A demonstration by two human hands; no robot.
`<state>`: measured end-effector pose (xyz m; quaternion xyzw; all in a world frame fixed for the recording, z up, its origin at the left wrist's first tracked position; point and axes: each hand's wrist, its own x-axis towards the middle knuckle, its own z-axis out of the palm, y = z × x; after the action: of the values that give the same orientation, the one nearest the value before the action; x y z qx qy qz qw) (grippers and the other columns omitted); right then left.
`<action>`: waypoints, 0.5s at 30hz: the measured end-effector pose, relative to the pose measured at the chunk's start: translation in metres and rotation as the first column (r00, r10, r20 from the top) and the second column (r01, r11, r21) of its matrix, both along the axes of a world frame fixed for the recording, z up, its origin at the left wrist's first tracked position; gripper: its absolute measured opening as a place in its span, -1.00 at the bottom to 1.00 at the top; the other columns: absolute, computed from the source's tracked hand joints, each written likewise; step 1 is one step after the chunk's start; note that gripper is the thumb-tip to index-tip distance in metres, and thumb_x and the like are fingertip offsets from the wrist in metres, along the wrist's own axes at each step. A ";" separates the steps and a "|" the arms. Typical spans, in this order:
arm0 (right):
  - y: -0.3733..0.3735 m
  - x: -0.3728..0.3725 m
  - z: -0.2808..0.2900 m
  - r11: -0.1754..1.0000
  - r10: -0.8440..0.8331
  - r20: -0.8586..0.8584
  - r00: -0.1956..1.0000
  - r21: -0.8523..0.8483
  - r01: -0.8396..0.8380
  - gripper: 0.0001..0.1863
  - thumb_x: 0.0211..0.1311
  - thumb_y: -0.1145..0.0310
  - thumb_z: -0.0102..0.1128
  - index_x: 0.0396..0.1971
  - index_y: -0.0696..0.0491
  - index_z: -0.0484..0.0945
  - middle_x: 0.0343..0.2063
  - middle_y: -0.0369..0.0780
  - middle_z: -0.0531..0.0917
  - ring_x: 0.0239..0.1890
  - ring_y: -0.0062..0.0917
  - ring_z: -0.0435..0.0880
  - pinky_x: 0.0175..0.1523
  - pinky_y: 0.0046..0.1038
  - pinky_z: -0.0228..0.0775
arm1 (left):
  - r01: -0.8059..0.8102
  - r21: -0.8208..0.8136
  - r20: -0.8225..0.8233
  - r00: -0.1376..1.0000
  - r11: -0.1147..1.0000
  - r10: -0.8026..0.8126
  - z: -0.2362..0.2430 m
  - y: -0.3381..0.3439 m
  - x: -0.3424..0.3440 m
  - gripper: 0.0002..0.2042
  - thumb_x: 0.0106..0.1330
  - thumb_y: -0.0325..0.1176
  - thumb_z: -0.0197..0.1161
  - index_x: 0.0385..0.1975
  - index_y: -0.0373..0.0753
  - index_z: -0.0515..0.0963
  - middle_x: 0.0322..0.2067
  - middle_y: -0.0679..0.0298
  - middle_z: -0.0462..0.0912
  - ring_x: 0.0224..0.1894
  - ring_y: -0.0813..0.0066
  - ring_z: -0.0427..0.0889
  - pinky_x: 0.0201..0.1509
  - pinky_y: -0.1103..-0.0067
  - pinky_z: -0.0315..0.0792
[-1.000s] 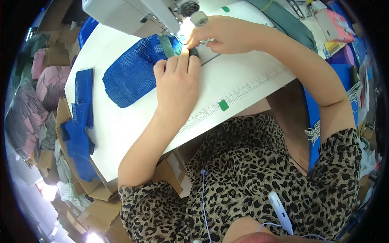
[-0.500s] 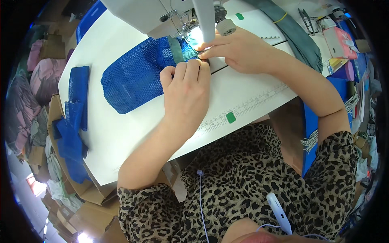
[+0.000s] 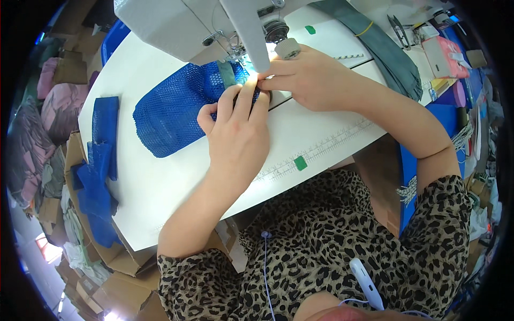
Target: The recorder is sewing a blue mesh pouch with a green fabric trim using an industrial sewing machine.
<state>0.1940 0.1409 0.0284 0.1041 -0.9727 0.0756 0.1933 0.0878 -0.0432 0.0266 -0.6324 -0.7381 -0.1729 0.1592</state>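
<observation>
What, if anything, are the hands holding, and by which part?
The left hand has its fingers on the right end of the blue mesh piece, by the sewing machine; the right hand is there too. Whether either pinches it is hidden.

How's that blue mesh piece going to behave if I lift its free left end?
The blue mesh piece will probably sag, since its surface already ripples. It looks light for its size, being open netting. Its right end may resist, with the left hand over it.

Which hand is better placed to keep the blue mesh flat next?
Probably the left hand: its fingers rest along the blue mesh, while the right hand is farther off, close to the sewing machine.
</observation>
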 end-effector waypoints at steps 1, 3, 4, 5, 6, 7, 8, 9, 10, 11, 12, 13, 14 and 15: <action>0.000 0.000 0.000 1.000 -0.001 -0.004 1.000 0.005 0.001 -0.74 0.08 0.53 0.10 -0.21 0.06 0.65 -0.12 -0.39 0.62 -0.03 -0.52 0.54 0.09 -0.39 0.35 | 0.010 -0.018 0.007 1.000 1.000 -0.009 0.000 0.000 -0.001 -0.72 0.08 -0.52 0.19 -0.16 -0.21 0.59 0.03 0.24 0.55 0.11 0.37 0.46 0.10 0.28 0.13; -0.001 0.000 -0.001 1.000 0.001 -0.007 1.000 0.010 -0.001 -0.73 0.08 0.53 0.11 -0.20 0.05 0.65 -0.13 -0.38 0.62 -0.04 -0.52 0.54 0.09 -0.39 0.35 | 0.018 -0.022 0.016 1.000 1.000 -0.017 0.000 -0.001 -0.002 -0.72 0.08 -0.52 0.19 -0.16 -0.21 0.58 0.02 0.24 0.56 0.11 0.38 0.46 0.10 0.27 0.14; -0.001 0.000 -0.002 1.000 -0.007 -0.015 1.000 0.007 0.007 -0.73 0.08 0.53 0.11 -0.20 0.05 0.65 -0.12 -0.38 0.62 -0.03 -0.52 0.54 0.09 -0.39 0.35 | 0.027 -0.025 0.024 0.999 0.999 -0.026 0.000 -0.001 -0.003 -0.72 0.09 -0.52 0.19 -0.16 -0.21 0.58 0.00 0.25 0.57 0.10 0.38 0.47 0.10 0.27 0.14; -0.001 -0.001 -0.002 1.000 -0.014 -0.023 1.000 0.003 0.014 -0.73 0.08 0.53 0.11 -0.20 0.04 0.66 -0.12 -0.38 0.62 -0.03 -0.52 0.54 0.08 -0.40 0.35 | 0.024 -0.023 0.025 0.999 0.999 -0.023 0.001 -0.002 -0.003 -0.72 0.09 -0.52 0.19 -0.16 -0.21 0.58 0.00 0.25 0.57 0.10 0.38 0.47 0.10 0.27 0.14; -0.002 -0.001 -0.001 1.000 -0.010 -0.022 1.000 0.004 0.010 -0.73 0.08 0.53 0.11 -0.20 0.04 0.66 -0.12 -0.38 0.62 -0.03 -0.52 0.54 0.08 -0.40 0.35 | 0.013 -0.045 0.009 1.000 0.999 -0.013 0.001 -0.002 -0.004 -0.68 0.08 -0.53 0.21 -0.11 -0.18 0.58 0.01 0.27 0.56 0.11 0.40 0.48 0.12 0.29 0.15; -0.004 0.000 0.000 0.999 -0.027 -0.022 0.999 0.017 0.027 -0.73 0.08 0.53 0.12 -0.20 0.04 0.66 -0.10 -0.38 0.61 -0.02 -0.52 0.54 0.08 -0.39 0.35 | 0.001 -0.067 -0.006 1.000 0.998 -0.002 0.001 -0.003 -0.003 -0.64 0.07 -0.53 0.24 -0.07 -0.16 0.57 0.03 0.29 0.55 0.11 0.41 0.48 0.13 0.32 0.15; -0.006 0.001 0.001 0.999 -0.043 -0.023 0.999 0.030 0.043 -0.73 0.08 0.53 0.12 -0.20 0.03 0.66 -0.09 -0.38 0.61 -0.01 -0.52 0.53 0.08 -0.39 0.35 | -0.004 -0.064 -0.003 1.000 0.998 0.004 0.002 -0.004 -0.003 -0.64 0.07 -0.53 0.24 -0.07 -0.16 0.57 0.03 0.29 0.55 0.11 0.41 0.48 0.13 0.32 0.15; -0.008 0.000 0.001 0.999 -0.037 -0.021 0.999 0.032 0.038 -0.73 0.08 0.53 0.12 -0.20 0.03 0.66 -0.09 -0.38 0.61 -0.01 -0.52 0.53 0.08 -0.39 0.35 | -0.007 -0.070 -0.008 1.000 0.998 0.006 0.002 -0.004 -0.003 -0.63 0.07 -0.53 0.23 -0.06 -0.16 0.57 0.03 0.29 0.55 0.10 0.41 0.49 0.13 0.31 0.15; -0.008 0.000 0.000 0.999 -0.045 -0.013 0.999 0.021 0.046 -0.73 0.08 0.52 0.13 -0.19 0.03 0.66 -0.08 -0.38 0.61 -0.01 -0.52 0.53 0.07 -0.39 0.34 | -0.007 -0.074 -0.012 1.000 0.997 0.006 0.002 -0.004 -0.003 -0.63 0.07 -0.53 0.23 -0.06 -0.16 0.56 0.03 0.29 0.54 0.09 0.41 0.49 0.13 0.30 0.16; -0.009 0.000 -0.001 0.998 -0.054 -0.005 0.999 0.010 0.054 -0.72 0.08 0.52 0.13 -0.19 0.02 0.66 -0.07 -0.38 0.60 -0.01 -0.52 0.53 0.07 -0.39 0.34 | -0.010 -0.071 -0.009 1.000 0.997 0.010 0.002 -0.003 -0.003 -0.63 0.07 -0.53 0.23 -0.06 -0.16 0.56 0.03 0.29 0.54 0.09 0.41 0.49 0.13 0.30 0.16; -0.009 0.001 0.000 0.999 -0.051 -0.002 0.999 0.013 0.051 -0.72 0.08 0.52 0.13 -0.19 0.02 0.66 -0.07 -0.38 0.60 -0.01 -0.52 0.53 0.07 -0.39 0.34 | -0.008 -0.073 -0.001 1.000 0.997 0.008 0.002 -0.003 -0.003 -0.64 0.07 -0.53 0.23 -0.06 -0.16 0.56 0.04 0.28 0.54 0.09 0.41 0.50 0.14 0.29 0.16; -0.009 0.001 0.000 0.998 -0.055 -0.020 0.998 0.020 0.056 -0.72 0.09 0.52 0.13 -0.18 0.02 0.65 -0.07 -0.37 0.60 0.00 -0.52 0.53 0.07 -0.39 0.34 | -0.006 -0.075 0.005 1.000 0.997 0.006 0.002 -0.003 -0.004 -0.64 0.07 -0.52 0.23 -0.07 -0.16 0.56 0.04 0.28 0.53 0.08 0.40 0.50 0.14 0.28 0.16; -0.009 0.001 -0.001 0.998 -0.060 -0.037 0.997 0.027 0.061 -0.72 0.09 0.51 0.13 -0.17 0.02 0.65 -0.07 -0.37 0.60 0.00 -0.51 0.53 0.06 -0.40 0.34 | -0.008 -0.074 0.006 1.000 0.997 0.009 0.002 -0.002 -0.004 -0.64 0.07 -0.52 0.23 -0.07 -0.16 0.56 0.04 0.28 0.53 0.08 0.40 0.50 0.14 0.28 0.16; -0.008 0.000 0.000 0.998 -0.058 -0.036 0.998 0.029 0.059 -0.72 0.09 0.51 0.13 -0.17 0.02 0.65 -0.07 -0.37 0.60 0.00 -0.51 0.53 0.06 -0.40 0.34 | -0.011 -0.072 0.013 1.000 0.997 0.012 0.002 0.000 -0.004 -0.65 0.08 -0.51 0.23 -0.08 -0.17 0.56 0.04 0.28 0.53 0.08 0.40 0.50 0.15 0.28 0.16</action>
<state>0.1940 0.1328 0.0284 0.0798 -0.9727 0.0537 0.2110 0.0839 -0.0436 0.0289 -0.6323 -0.7486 -0.1493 0.1323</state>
